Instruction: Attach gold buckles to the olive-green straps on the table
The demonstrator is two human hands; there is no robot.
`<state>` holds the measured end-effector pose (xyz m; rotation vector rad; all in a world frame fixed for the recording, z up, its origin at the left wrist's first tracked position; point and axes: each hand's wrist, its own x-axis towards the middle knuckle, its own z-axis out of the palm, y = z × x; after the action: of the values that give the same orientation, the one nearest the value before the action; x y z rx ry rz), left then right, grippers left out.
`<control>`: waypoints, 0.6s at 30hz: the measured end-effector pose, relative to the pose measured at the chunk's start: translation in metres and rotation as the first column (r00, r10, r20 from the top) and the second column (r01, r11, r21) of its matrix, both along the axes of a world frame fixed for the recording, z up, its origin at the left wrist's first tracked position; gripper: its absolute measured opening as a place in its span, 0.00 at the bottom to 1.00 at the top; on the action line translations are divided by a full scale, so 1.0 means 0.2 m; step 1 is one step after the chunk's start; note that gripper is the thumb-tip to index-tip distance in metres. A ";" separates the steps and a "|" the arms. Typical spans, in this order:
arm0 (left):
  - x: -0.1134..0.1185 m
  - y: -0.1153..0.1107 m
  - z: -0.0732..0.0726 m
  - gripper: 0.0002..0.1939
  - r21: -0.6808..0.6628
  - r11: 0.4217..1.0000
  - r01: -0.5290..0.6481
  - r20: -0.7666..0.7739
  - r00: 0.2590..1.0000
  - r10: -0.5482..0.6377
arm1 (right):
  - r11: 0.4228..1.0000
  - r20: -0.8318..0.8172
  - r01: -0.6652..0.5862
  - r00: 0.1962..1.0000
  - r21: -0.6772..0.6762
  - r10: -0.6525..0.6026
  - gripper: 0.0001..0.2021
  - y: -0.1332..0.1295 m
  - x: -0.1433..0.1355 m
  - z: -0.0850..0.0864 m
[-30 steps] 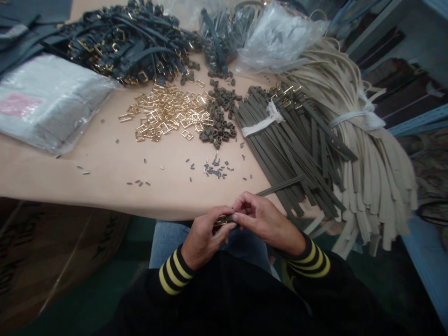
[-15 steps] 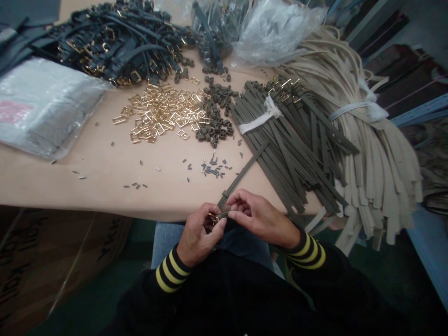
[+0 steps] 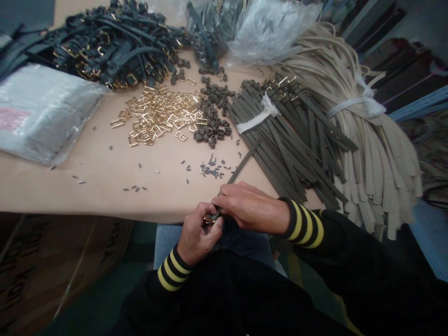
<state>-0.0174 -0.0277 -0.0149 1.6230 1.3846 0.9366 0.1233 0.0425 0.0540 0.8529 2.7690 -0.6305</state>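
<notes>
Clear plastic wraps a flat packet (image 3: 49,109) at the left of the tan-covered table (image 3: 80,198), beside a heap of black straps (image 3: 105,44) with gold buckles among them. Next comes a loose spread of gold buckles (image 3: 163,112), and below it, at the table's near edge, the left hand (image 3: 199,235) pinches 1 gold buckle (image 3: 209,220) between thumb and fingers. Just beyond the edge lie scattered small metal pieces (image 3: 212,169), too small to identify surely, with dark keeper loops (image 3: 214,109) piled above them. From the buckle, 1 olive strap (image 3: 243,161) runs under the right hand (image 3: 252,209) and out over the table, its far end by the olive strap bundle (image 3: 276,140); the right hand is curled around the strap close to the buckle, though its fingertips are partly hidden. Farthest right hangs a bundle of beige straps (image 3: 374,163), bound with white cloth. Both hands meet at the buckle end, so the step appears to be fitting or settling the strap there. By that reading, the next move calls for a steady left pinch while the right fingers guide the strap, keeping it flat and untwisted.
</notes>
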 end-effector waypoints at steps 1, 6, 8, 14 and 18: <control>0.00 0.00 0.00 0.04 -0.004 1.000 -0.012 0.005 1.000 0.012 | 1.000 0.006 -0.020 1.000 -0.005 0.020 0.06 0.01 -0.01 0.00; 0.00 0.01 0.00 0.09 -0.080 0.983 -0.166 -0.005 0.986 0.166 | 1.000 0.019 -0.010 1.000 -0.016 0.010 0.04 0.06 -0.06 0.01; 0.00 0.01 0.02 0.08 -0.142 0.968 -0.207 0.012 0.977 0.211 | 1.000 0.025 0.016 1.000 0.017 -0.017 0.04 0.06 -0.08 0.02; 0.00 0.04 0.08 0.07 -0.367 0.908 -0.204 0.241 0.922 0.304 | 0.995 0.007 0.033 0.999 0.096 -0.033 0.06 0.05 -0.11 0.05; -0.01 0.02 0.12 0.08 -0.426 0.900 -0.091 0.351 0.900 0.257 | 0.991 -0.109 0.040 0.994 0.129 -0.026 0.05 0.04 -0.03 0.10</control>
<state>-0.0190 -0.0228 0.0095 0.9435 1.3390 0.9502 0.1170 0.0505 0.0744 0.9190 2.9255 -0.5193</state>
